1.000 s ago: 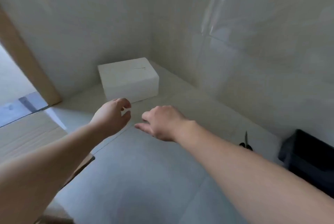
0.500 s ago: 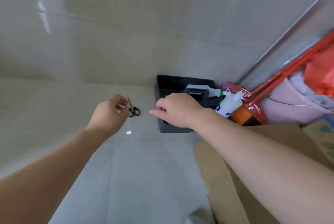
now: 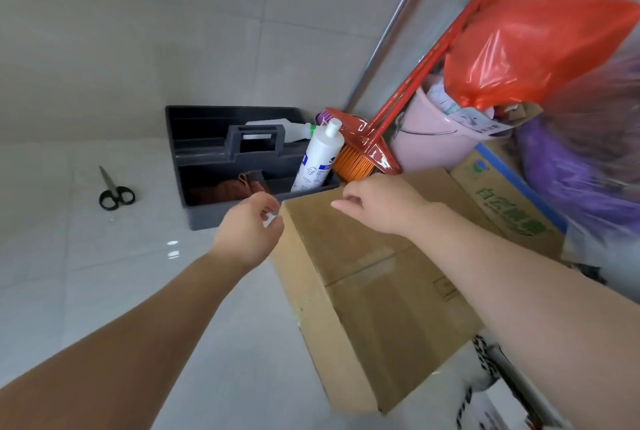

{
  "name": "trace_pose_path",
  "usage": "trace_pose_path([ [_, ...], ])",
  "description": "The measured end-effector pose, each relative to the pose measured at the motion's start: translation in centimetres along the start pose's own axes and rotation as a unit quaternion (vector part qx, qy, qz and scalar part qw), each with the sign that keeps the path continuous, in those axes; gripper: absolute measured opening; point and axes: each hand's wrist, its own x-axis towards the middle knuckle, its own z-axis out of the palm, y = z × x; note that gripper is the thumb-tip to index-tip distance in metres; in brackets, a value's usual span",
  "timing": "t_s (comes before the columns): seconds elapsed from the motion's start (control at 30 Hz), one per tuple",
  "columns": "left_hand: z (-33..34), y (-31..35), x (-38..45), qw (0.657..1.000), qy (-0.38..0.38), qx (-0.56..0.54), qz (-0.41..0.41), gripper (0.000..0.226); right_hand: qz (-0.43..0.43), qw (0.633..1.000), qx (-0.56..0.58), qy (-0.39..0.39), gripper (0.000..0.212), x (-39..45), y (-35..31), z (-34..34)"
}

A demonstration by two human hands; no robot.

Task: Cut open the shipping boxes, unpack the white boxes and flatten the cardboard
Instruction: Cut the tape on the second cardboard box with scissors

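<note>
Cardboard box newly in view, white box gone, hands loosely curled, empty.

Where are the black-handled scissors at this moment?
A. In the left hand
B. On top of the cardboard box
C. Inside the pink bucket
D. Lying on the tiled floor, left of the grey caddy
D: the scissors lie alone on the floor, left of the grey caddy, away from both hands.

Matt brown cardboard is seen on the shipping box, its seam sealed with clear glossy tape. Glossy pale tiles cover the floor. At ten o'clock lie metal-bladed scissors; at twelve, a matt dark plastic caddy; at two, a shiny red plastic bag.
</note>
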Motion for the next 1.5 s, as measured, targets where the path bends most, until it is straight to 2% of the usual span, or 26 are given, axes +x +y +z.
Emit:
trace_pose_path([
  [0.1,3.1,0.8,0.4,0.998,-0.016,0.051,0.025,0.022,0.056,0.998,-0.013,-0.02,0.044,-1.8,4.8,1.5],
  [0.2,6.0,2.3,1.4,0.99,-0.038,0.127,0.052,0.04,0.149,0.988,-0.019,-0.036,0.049,-3.5,11.1,3.9],
  [0.33,9.4,4.0,2.1,0.966,-0.067,0.237,0.078,0.065,0.303,0.949,0.017,-0.084,0.067,-5.5,19.4,7.5],
  [0.47,11.8,4.1,2.7,0.952,-0.103,0.278,0.068,0.075,0.391,0.91,0.062,-0.122,0.08,-6.6,24.9,10.8],
  [0.6,13.6,4.3,3.1,0.934,-0.128,0.329,0.056,0.078,0.419,0.893,0.072,-0.148,0.088,-6.2,27.0,12.7],
  [0.7,14.5,4.4,3.4,0.916,-0.147,0.368,0.062,0.09,0.429,0.887,0.084,-0.148,0.091,-5.7,27.7,13.8],
  [0.87,16.7,4.6,2.9,0.883,-0.197,0.406,0.131,0.108,0.442,0.88,0.124,-0.124,0.1,-5.0,28.7,14.3],
  [1.0,18.2,4.6,2.3,0.865,-0.215,0.421,0.168,0.105,0.449,0.875,0.16,-0.091,0.111,-5.0,29.4,14.5],
  [1.27,17.5,4.4,2.2,0.846,-0.237,0.448,0.168,0.088,0.476,0.862,0.165,-0.063,0.13,-5.4,29.7,15.0],
  [1.4,15.2,3.3,1.6,0.839,-0.253,0.45,0.17,0.086,0.464,0.858,0.203,-0.082,0.14,-6.0,28.9,16.4],
  [1.5,13.1,2.1,0.9,0.838,-0.264,0.448,0.165,0.086,0.443,0.864,0.21,-0.11,0.138,-5.1,27.5,16.1],
])
